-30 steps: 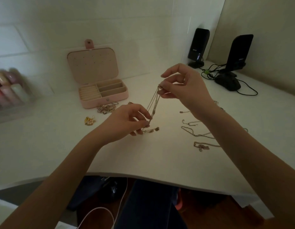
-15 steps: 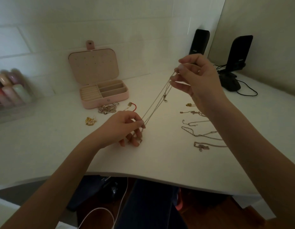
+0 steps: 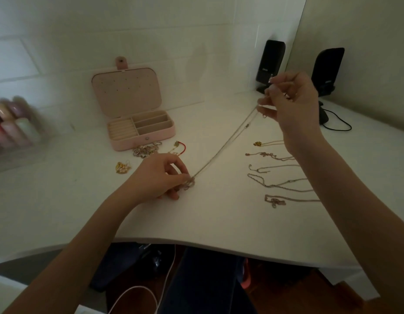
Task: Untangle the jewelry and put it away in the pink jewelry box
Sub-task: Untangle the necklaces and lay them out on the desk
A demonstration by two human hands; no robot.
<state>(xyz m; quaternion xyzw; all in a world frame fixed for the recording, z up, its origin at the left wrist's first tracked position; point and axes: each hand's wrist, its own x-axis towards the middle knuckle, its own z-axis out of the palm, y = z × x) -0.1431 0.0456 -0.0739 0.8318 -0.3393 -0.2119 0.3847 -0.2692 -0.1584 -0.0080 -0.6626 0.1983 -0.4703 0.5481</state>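
A thin chain necklace [image 3: 226,146] is stretched taut between my two hands. My left hand [image 3: 160,177] pinches its lower end, with a small pendant, down on the white desk. My right hand [image 3: 289,103] pinches the upper end, raised at the right. The pink jewelry box [image 3: 142,130] stands open at the back left, its compartments bare. Several other chains [image 3: 278,177] lie side by side on the desk under my right forearm. A pile of rings [image 3: 146,150], a red cord bracelet [image 3: 180,147] and gold earrings [image 3: 122,167] lie in front of the box.
Two black speakers [image 3: 270,62] with cables stand at the back right by the wall. A clear organizer with bottles [image 3: 10,130] sits at the far left. The curved desk edge [image 3: 196,243] runs in front of me.
My right hand has risen up and to the right while my left hand went down to the desk, pulling the chain out from a short bunch into one long taut line.
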